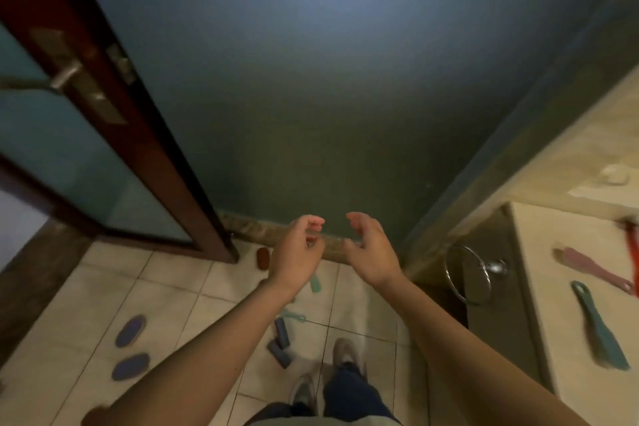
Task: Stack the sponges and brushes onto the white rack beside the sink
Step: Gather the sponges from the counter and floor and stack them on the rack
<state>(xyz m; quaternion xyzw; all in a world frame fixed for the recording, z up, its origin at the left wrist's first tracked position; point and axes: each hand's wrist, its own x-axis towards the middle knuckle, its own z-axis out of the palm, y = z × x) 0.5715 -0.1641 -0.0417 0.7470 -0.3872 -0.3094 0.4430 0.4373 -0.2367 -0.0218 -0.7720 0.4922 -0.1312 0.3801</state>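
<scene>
The left hand [297, 252] and right hand [370, 249] are hovering at the centre of the frame, fingers loosely curled, both holding nothing; below them, blue sponges [280, 339] are lying on the floor tiles [173, 287] at lower centre, with two oval pads [130, 330] at lower left; a teal brush [598, 332] and a pink brush [587, 266] are resting on the counter [539, 252] at the right; the white rack is not showing. Crouching and gathering the floor pieces first, gripping each one squarely, is looking like the best approach.
</scene>
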